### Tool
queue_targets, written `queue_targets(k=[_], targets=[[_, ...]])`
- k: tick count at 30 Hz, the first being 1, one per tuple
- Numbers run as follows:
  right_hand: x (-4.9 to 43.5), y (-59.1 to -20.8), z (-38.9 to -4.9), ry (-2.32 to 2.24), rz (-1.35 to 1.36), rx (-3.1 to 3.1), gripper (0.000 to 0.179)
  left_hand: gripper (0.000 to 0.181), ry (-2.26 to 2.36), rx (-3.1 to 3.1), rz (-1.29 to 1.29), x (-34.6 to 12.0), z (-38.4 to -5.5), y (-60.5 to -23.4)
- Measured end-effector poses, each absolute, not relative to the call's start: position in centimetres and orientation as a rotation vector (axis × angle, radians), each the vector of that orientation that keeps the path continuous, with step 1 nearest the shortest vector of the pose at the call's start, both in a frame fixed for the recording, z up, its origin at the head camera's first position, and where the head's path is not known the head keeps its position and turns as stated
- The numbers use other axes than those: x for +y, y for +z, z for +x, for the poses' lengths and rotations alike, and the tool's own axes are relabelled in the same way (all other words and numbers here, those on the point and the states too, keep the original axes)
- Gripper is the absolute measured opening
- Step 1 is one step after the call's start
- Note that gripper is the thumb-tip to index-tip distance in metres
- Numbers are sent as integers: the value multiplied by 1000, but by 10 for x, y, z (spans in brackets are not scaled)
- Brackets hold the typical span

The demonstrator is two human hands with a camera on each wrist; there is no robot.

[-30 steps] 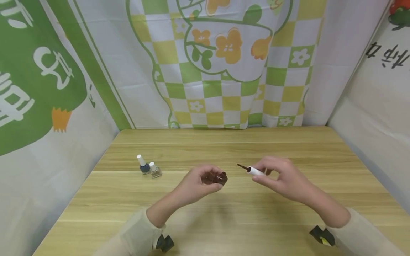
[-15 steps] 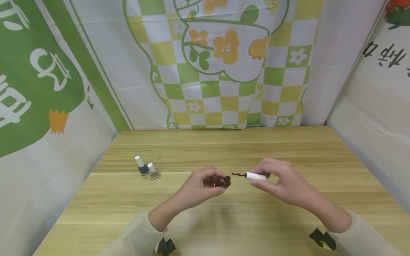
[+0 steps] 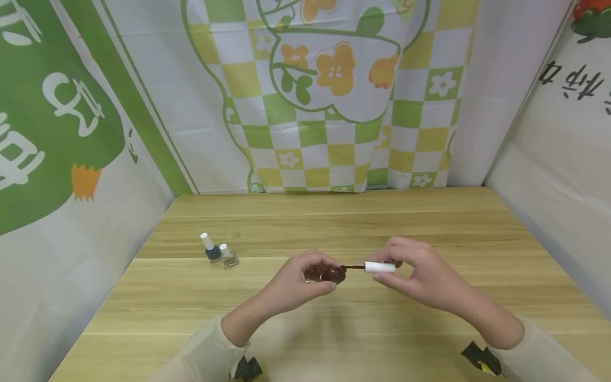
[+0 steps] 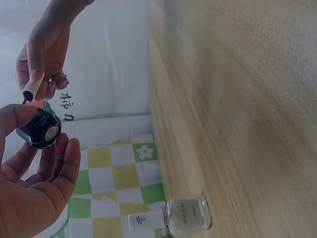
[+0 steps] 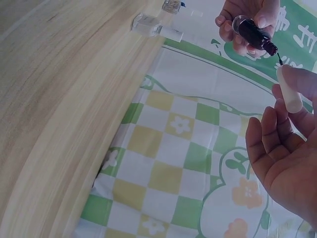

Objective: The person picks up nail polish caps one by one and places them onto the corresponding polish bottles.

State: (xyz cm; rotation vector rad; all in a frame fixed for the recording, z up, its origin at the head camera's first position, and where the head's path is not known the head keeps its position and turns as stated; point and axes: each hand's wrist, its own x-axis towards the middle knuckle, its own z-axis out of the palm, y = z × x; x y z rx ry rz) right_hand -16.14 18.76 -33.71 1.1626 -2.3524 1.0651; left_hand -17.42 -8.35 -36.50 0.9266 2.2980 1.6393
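Observation:
In the head view my left hand [image 3: 298, 281] grips a dark brown nail polish bottle [image 3: 333, 274] on its side, mouth facing right. My right hand [image 3: 420, 273] pinches the white brush cap [image 3: 380, 267] between thumb and fingers. From that cap a thin dark brush [image 3: 354, 267] points left, its tip at the bottle's mouth. The right wrist view shows the bottle [image 5: 253, 34] tilted, with the brush stem reaching its neck. A round label is visible on the bottle's base [image 4: 52, 133] in the left wrist view. Both hands are above the table.
On the wooden table [image 3: 191, 318], at the left, stand a dark blue polish bottle [image 3: 213, 252] and a clear polish bottle [image 3: 230, 259], both white-capped. A checkered cloth [image 3: 329, 132] hangs behind the table's back edge, with printed cloths on both sides.
The brush in my right hand has swung level and moved left, from apart to the bottle's mouth. My left hand with the bottle has shifted slightly right.

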Motion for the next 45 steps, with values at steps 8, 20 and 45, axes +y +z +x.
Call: queue_targets(k=[8, 20, 45], targets=[[188, -336, -160, 1010, 1187, -2348, 26, 25, 1627, 2293, 939, -84, -174, -365], [187, -335, -160, 985, 1206, -2332, 27, 24, 1597, 2279, 948, -82, -172, -363], [172, -351, -159, 1408, 1074, -2384, 18, 22, 1593, 2264, 1008, -74, -170, -369]])
